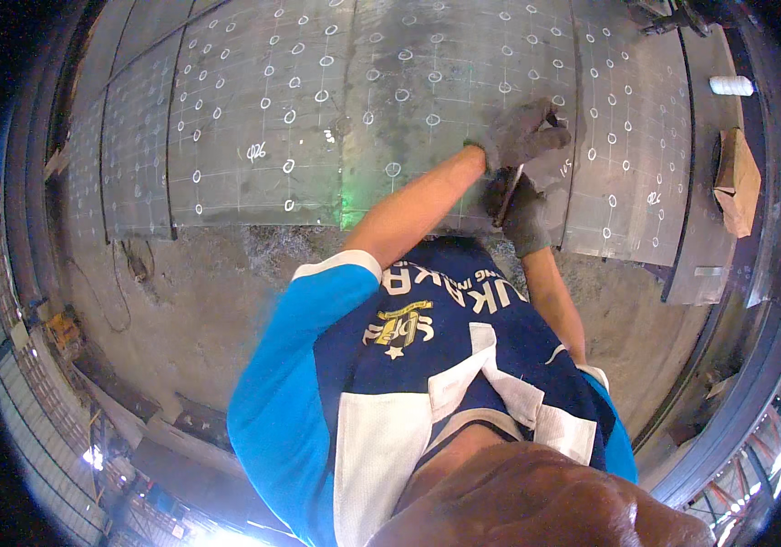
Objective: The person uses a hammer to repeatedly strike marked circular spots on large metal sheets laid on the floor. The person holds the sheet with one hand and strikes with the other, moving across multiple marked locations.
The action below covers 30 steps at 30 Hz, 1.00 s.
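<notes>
Both of my hands wear dark grey work gloves and are close together over a marked steel plate (463, 109). My left hand (527, 132) is over the plate with its fingers curled; whatever they may hold is too dark to make out. Just below it, my right hand (527, 214) is closed around a thin, flat, dark strip with a light edge (508, 196). The strip stands at a slant between the two gloves, and its exact kind is unclear. White chalk circles and thin straight lines cover the plate around both hands.
More chalk-marked plates lie to the left (135, 155) and right (632, 137). A brown cardboard piece (739, 178) and a white roll (731, 86) rest at the far right. Green light falls on the plate's near edge. A cable (117, 283) trails on the stained floor (190, 301).
</notes>
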Available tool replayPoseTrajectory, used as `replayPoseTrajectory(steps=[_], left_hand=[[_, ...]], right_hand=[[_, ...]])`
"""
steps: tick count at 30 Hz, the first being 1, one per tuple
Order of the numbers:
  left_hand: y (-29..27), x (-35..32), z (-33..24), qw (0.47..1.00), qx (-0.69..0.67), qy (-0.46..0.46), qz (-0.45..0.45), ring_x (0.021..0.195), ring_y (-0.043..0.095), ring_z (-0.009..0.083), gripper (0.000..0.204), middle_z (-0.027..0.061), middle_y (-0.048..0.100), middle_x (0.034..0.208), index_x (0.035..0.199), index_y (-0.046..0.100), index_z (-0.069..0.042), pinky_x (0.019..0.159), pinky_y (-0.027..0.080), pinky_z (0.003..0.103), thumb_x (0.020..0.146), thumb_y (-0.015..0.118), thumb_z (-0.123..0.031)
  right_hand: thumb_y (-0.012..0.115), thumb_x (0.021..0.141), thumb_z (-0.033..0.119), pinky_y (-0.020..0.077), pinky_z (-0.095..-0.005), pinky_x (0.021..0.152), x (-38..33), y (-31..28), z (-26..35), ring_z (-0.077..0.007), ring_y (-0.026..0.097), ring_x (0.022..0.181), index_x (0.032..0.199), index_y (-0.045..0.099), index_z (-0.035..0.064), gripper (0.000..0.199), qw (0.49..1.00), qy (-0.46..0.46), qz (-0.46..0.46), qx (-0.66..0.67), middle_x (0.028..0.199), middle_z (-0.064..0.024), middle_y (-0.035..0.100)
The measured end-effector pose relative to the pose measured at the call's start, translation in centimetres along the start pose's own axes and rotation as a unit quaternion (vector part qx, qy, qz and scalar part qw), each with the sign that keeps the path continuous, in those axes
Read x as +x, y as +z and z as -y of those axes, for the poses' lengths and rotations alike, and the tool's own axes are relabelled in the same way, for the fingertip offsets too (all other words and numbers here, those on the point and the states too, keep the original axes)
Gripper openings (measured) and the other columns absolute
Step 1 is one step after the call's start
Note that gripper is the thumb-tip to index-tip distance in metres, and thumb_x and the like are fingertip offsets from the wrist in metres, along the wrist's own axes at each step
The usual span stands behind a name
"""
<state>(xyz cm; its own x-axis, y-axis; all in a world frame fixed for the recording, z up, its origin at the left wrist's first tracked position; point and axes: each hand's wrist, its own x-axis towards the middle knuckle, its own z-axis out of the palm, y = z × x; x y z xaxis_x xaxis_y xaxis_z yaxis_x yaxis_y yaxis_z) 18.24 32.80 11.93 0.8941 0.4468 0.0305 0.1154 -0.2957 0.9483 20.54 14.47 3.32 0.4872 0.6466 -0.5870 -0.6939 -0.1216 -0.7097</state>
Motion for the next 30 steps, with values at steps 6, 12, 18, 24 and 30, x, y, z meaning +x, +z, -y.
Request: replayPoseTrajectory(steps=[6, 12, 18, 24, 30], left_hand=[[-4.7, -1.8, 6.0, 0.979, 0.104, -0.019, -0.174, 0.108, 0.068, 0.0336, 0.05, 0.0193, 0.071, 0.113, 0.124, 0.063, -0.003, 0.094, 0.052, 0.043, 0.093, 0.071, -0.041], [-16.8, -3.4, 10.7, 0.908, 0.047, -0.124, -0.399, 0.089, 0.066, 0.0216, 0.038, 0.0133, 0.072, 0.1, 0.112, 0.068, 0.002, 0.085, 0.053, 0.037, 0.093, 0.071, -0.032], [-21.0, -1.6, 13.1, 0.875, 0.046, -0.227, -0.425, 0.09, 0.069, 0.0241, 0.038, 0.0176, 0.074, 0.098, 0.104, 0.07, 0.003, 0.081, 0.054, 0.039, 0.088, 0.073, -0.032], [-21.9, 0.3, 21.3, 0.858, 0.103, -0.251, -0.437, 0.091, 0.071, 0.0359, 0.048, 0.0245, 0.073, 0.102, 0.104, 0.069, 0.004, 0.081, 0.054, 0.046, 0.084, 0.074, -0.04], [-22.4, 0.7, 20.3, 0.871, 0.046, -0.236, -0.429, 0.091, 0.071, 0.0378, 0.047, 0.024, 0.074, 0.1, 0.103, 0.07, 0.004, 0.083, 0.055, 0.046, 0.084, 0.073, -0.039]], right_hand=[[0.041, 0.106, 0.034, 0.0403, -0.034, 0.049, -0.8, 1.6, 2.1, -0.0169, 0.048, 0.056, 0.102, 0.054, 0.0178, 0.022, 0.993, 0.104, 0.002, 0.064, 0.074, 0.0006, 0.053], [0.044, 0.105, 0.041, 0.04, -0.0367, 0.057, -0.7, 0.4, 2.9, -0.0174, 0.047, 0.064, 0.101, 0.054, 0.0186, 0.025, 0.962, 0.212, 0.039, 0.169, 0.076, 0.0021, 0.05], [0.038, 0.105, 0.043, 0.0377, -0.0372, 0.055, 0.6, -1.3, 1.7, -0.0166, 0.043, 0.06, 0.098, 0.055, 0.0211, 0.029, 0.949, 0.239, 0.096, 0.179, 0.072, 0.0036, 0.043], [0.036, 0.106, 0.045, 0.033, -0.0359, 0.049, 0.3, 0.5, 2.9, -0.0159, 0.036, 0.051, 0.092, 0.053, 0.0213, 0.032, 0.956, 0.256, 0.01, 0.143, 0.066, 0.0042, 0.039], [0.033, 0.107, 0.046, 0.0295, -0.0365, 0.042, 1.0, 0.0, 2.2, -0.016, 0.033, 0.045, 0.087, 0.05, 0.0213, 0.036, 0.943, 0.281, -0.008, 0.179, 0.059, 0.0042, 0.035]])
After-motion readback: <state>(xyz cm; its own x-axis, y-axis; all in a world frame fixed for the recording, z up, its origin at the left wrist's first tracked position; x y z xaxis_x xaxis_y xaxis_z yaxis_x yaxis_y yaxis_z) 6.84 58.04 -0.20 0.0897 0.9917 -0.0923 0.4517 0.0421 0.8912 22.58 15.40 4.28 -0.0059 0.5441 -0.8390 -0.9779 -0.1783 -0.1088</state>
